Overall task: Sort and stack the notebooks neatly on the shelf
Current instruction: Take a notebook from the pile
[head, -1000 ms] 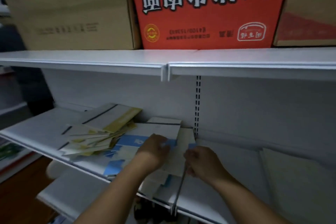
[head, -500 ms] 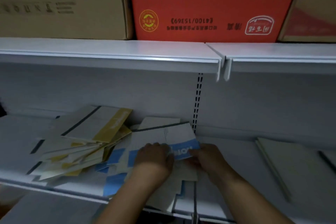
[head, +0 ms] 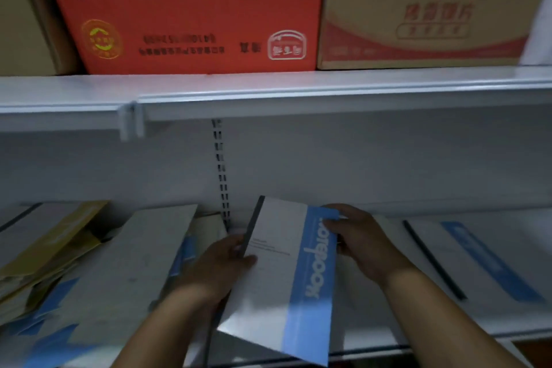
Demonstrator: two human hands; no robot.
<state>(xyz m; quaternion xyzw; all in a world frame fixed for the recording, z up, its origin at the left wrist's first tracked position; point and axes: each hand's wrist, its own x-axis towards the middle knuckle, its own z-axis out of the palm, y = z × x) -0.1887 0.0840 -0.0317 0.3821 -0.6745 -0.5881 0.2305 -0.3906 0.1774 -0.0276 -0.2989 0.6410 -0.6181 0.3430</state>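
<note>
Blue-banded notebook held over the shelf, between the jumbled pile at left and a matching notebook lying flat at right. Left hand clamped on its dark spine, right hand pinching the far corner — judged a two-edge hold for squaring it onto the right stack.

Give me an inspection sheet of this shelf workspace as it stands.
Surface: white lower shelf, with notebooks lying on it.
Job's things: blue-banded notebook held tilted above the shelf; second blue-banded notebook lies flat at right.
Clutter: untidy pile of yellow and blue notebooks at left.
Hands: left hand grips the held notebook's dark spine edge; right hand pinches its blue edge.
Cables: nothing seen.
Surroundings: red carton and brown carton on the upper shelf.
</note>
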